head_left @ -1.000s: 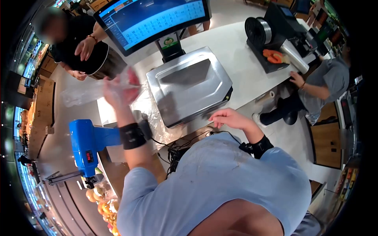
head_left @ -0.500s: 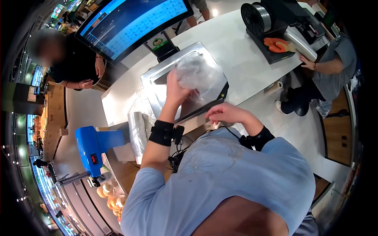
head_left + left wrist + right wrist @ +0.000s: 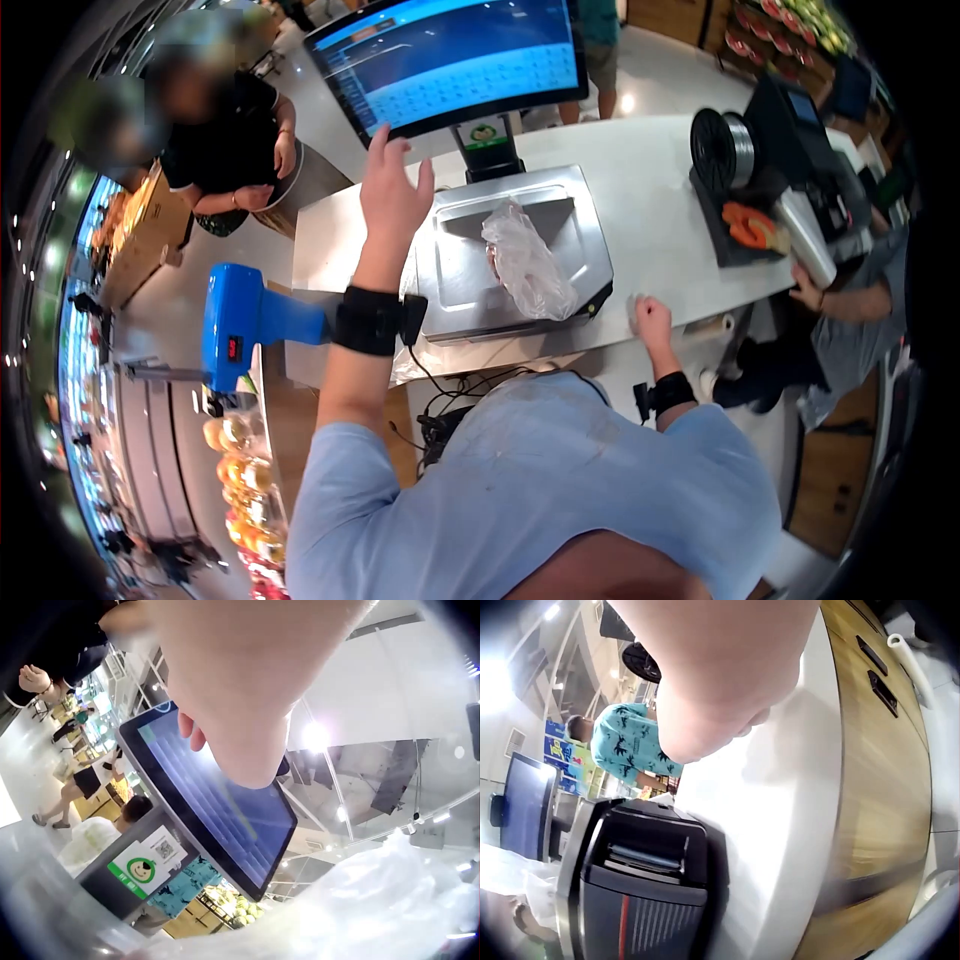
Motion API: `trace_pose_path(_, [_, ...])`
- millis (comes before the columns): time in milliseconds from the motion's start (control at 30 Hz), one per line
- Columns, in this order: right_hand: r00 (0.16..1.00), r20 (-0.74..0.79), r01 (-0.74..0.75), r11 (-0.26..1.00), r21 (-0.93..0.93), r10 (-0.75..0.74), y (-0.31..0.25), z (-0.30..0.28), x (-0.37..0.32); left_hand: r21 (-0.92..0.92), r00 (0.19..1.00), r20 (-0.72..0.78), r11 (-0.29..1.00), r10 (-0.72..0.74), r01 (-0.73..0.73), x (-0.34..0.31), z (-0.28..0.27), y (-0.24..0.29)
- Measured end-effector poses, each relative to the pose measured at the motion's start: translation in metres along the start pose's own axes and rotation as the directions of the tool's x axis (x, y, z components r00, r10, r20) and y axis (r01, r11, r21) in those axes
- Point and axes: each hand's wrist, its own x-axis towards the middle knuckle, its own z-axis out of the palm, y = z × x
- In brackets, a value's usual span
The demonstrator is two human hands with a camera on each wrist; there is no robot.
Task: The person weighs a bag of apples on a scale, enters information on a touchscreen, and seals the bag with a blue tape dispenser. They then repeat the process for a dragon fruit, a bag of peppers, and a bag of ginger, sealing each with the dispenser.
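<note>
My left hand (image 3: 393, 195) is raised in front of the touchscreen (image 3: 450, 70), its fingers extended and overlapping the screen's lower edge in the head view. Nothing is in that hand. On the steel weighing scale (image 3: 450, 290) lies a knotted-looking clear plastic bag (image 3: 528, 262) with something reddish partly showing inside. The same bag (image 3: 375, 900) fills the lower right of the left wrist view. My right hand (image 3: 654, 322) sits at the counter's front edge, right of the scale, with its fingers curled in and nothing held. The scale's dark printer side (image 3: 645, 900) is close to it.
A tray (image 3: 735, 235) with an orange item stands at the right, beside a wire-like spool (image 3: 722, 148) and a plastic film roll (image 3: 805, 235). A blue device (image 3: 235, 325) stands left. People stand at the left and right of the white counter (image 3: 640, 190).
The plastic bag was carried by my left hand from the left onto the scale and let go. The left hand has risen to the screen. My right hand's fingers have curled in more.
</note>
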Motion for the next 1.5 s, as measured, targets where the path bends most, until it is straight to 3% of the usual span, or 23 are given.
trace_pose_path(100, [0.999, 0.002, 0.050, 0.997, 0.057, -0.050, 0.008, 0.014, 0.000, 0.087, 0.998, -0.062, 0.996, -0.016, 0.021, 0.027, 0.007, -0.004])
trace_pose_path(167, [0.996, -0.024, 0.087, 0.991, 0.104, -0.085, 0.004, 0.014, 0.006, 0.161, 0.996, 0.042, 0.984, -0.085, 0.077, 0.042, 0.006, -0.003])
trace_pose_path(267, [0.999, -0.053, 0.016, 0.990, 0.138, -0.009, -0.023, -0.001, 0.010, 0.168, 0.991, 0.081, 0.981, -0.109, 0.094, 0.056, 0.008, -0.009])
trace_pose_path(333, [0.992, -0.119, 0.066, 0.977, 0.201, -0.042, -0.038, -0.011, 0.012, 0.170, 0.994, 0.061, 0.983, -0.087, 0.076, 0.064, 0.013, -0.015])
trace_pose_path(433, [0.991, -0.098, 0.114, 0.968, 0.225, -0.094, -0.053, -0.023, 0.022, 0.221, 0.996, 0.022, 0.972, -0.090, 0.083, 0.075, 0.017, -0.021])
trace_pose_path(633, [0.991, -0.075, 0.127, 0.954, 0.273, -0.110, -0.074, -0.021, 0.024, 0.263, 0.986, 0.115, 0.961, -0.122, 0.088, 0.087, 0.023, -0.028])
trace_pose_path(733, [0.991, -0.072, 0.132, 0.941, 0.312, -0.115, -0.082, -0.021, 0.018, 0.187, 0.991, 0.048, 0.976, -0.122, 0.111, 0.073, 0.019, -0.029])
trace_pose_path(800, [0.992, -0.066, 0.124, 0.950, 0.287, -0.109, -0.086, -0.024, 0.015, -0.021, 0.982, -0.098, 0.987, -0.159, 0.157, 0.051, 0.008, -0.029])
trace_pose_path(867, [0.983, -0.102, 0.171, 0.961, 0.219, -0.152, -0.084, -0.022, 0.016, -0.303, 0.928, -0.011, 0.885, -0.373, 0.352, 0.014, -0.007, -0.020])
trace_pose_path(933, [0.981, -0.135, 0.162, 0.969, 0.184, -0.138, -0.076, -0.022, 0.014, -0.383, 0.868, 0.142, 0.783, -0.475, 0.491, -0.050, 0.005, -0.027])
trace_pose_path(1100, [0.992, -0.129, 0.039, 0.971, 0.235, -0.009, -0.050, -0.017, -0.001, -0.387, 0.802, 0.445, 0.722, -0.398, 0.574, -0.157, -0.001, 0.018])
trace_pose_path(1233, [0.986, -0.165, 0.030, 0.952, 0.304, 0.022, -0.036, -0.006, -0.023, -0.413, 0.823, 0.493, 0.756, -0.284, 0.508, -0.169, 0.010, 0.045])
trace_pose_path(1267, [0.982, -0.184, 0.099, 0.953, 0.287, -0.046, -0.035, -0.002, -0.028, -0.418, 0.818, 0.504, 0.749, -0.278, 0.513, -0.169, 0.016, 0.048])
trace_pose_path(1333, [0.975, -0.194, 0.158, 0.951, 0.266, -0.107, -0.039, 0.003, -0.035, -0.505, 0.861, 0.499, 0.775, -0.097, 0.380, -0.154, 0.023, 0.058])
trace_pose_path(1400, [0.963, -0.138, 0.251, 0.954, 0.165, -0.230, -0.046, 0.004, -0.038, -0.517, 0.870, 0.490, 0.783, -0.060, 0.345, -0.145, 0.027, 0.069])
trace_pose_path(1467, [0.965, -0.107, 0.254, 0.957, 0.141, -0.241, -0.048, 0.009, -0.039, -0.370, 0.908, 0.401, 0.928, 0.121, 0.039, -0.141, 0.035, 0.073])
trace_pose_path(1500, [0.951, -0.119, 0.301, 0.946, 0.118, -0.287, -0.047, 0.013, -0.041, -0.369, 0.908, 0.402, 0.929, 0.118, 0.043, -0.141, 0.038, 0.076])
